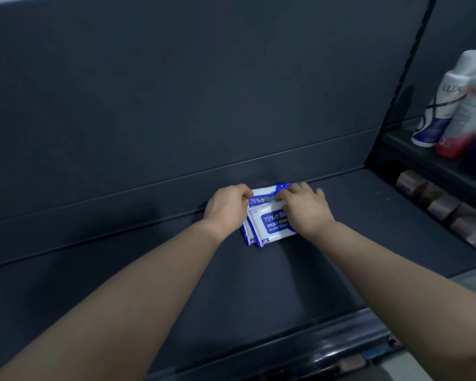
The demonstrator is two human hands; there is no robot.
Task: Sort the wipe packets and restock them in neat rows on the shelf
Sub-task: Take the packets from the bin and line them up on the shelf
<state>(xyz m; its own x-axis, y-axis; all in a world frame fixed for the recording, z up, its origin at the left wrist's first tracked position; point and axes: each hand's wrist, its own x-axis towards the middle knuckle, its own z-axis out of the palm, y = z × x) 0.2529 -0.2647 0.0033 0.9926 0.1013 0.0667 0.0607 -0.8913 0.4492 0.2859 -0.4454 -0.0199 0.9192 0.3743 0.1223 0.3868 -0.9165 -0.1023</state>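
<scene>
A small fanned stack of white-and-blue wipe packets [270, 224] is resting at the back of the dark shelf [149, 270], just off centre toward 4 o'clock. The left hand [227, 209] is pinching the stack's upper left corner with curled fingers. The right hand [305, 209] is gripping its right side, thumb on the front and fingers over the top edge. At 2 o'clock, bottles [448, 105] are standing on a neighbouring shelf, and boxes [434, 199] are sitting below them.
</scene>
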